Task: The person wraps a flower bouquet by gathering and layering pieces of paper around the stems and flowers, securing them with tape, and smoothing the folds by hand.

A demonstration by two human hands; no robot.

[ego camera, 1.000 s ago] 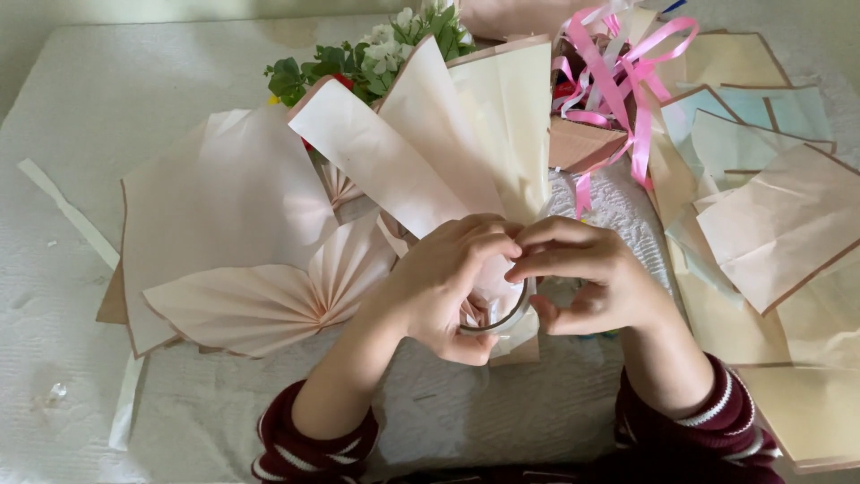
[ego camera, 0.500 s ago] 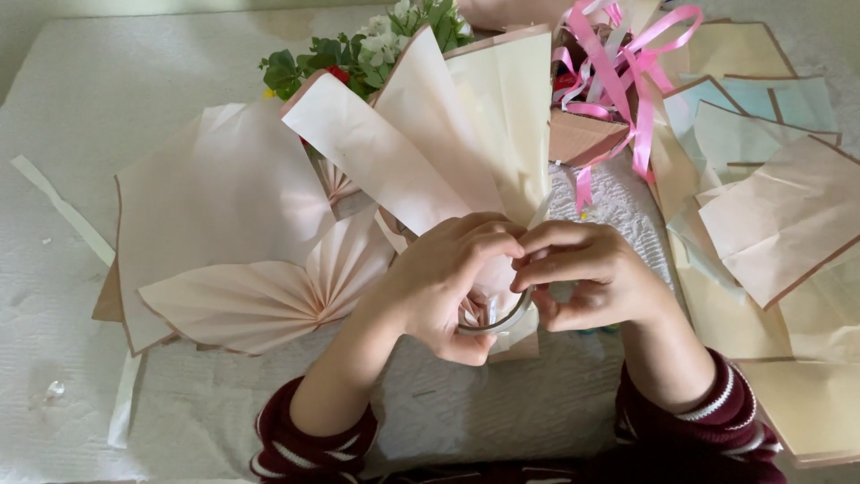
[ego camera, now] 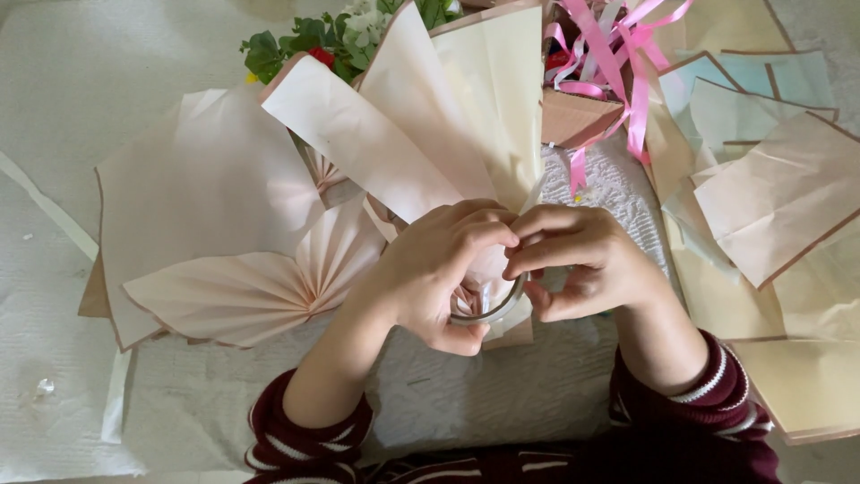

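Note:
My left hand point(ego camera: 430, 273) grips the pinched base of a bundle of pale pink and cream wrapping sheets point(ego camera: 421, 134) that fan upward. A clear tape roll point(ego camera: 491, 309) sits between both hands, partly hidden by the fingers. My right hand point(ego camera: 582, 260) pinches at the top of the roll with thumb and forefinger, touching my left fingers. Both sleeves are dark red with white stripes.
A pleated pink paper fan point(ego camera: 260, 287) and a large pink sheet point(ego camera: 197, 193) lie at left. Green leaves with a red bloom point(ego camera: 305, 45) sit at the top. Pink ribbon point(ego camera: 609, 54) curls at upper right, beside stacked cream, tan and pale blue sheets point(ego camera: 770, 197). A white textured cloth point(ego camera: 72, 90) covers the surface.
The hands stay together at the bundle's base. My right fingers have shifted slightly at the tape roll, and the paper bundle has barely moved.

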